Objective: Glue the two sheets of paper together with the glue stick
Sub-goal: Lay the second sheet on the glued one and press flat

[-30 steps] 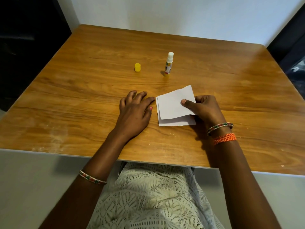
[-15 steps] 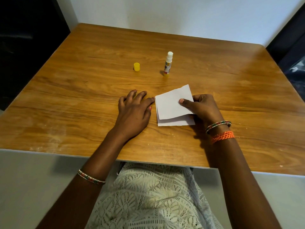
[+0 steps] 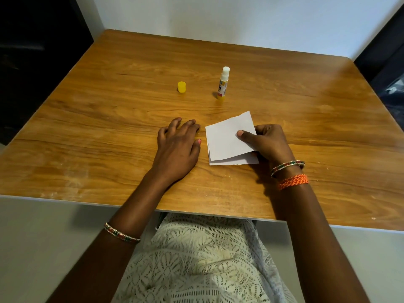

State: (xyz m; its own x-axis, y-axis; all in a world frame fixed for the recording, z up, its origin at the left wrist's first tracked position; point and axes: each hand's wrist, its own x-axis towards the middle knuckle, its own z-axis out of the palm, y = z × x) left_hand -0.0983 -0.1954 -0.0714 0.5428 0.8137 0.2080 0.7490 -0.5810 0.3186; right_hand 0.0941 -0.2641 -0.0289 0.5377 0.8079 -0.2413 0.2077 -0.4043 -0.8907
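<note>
Sheets [image 3: 225, 138] pinched by right hand [image 3: 269, 143] (left hand [image 3: 178, 149] beside).

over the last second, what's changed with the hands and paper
The left hand drew back from the sheets' left edge; a gap of table now shows between them, and its fingers lifted a little. The right hand keeps pinching the top sheet over the lower sheet. Glue stick and cap stayed put.

right hand [image 3: 267, 143] pinching top sheet [image 3: 227, 136] over bottom sheet [image 3: 238, 161]; left hand [image 3: 178, 147] flat on table [image 3: 109, 119]
</note>
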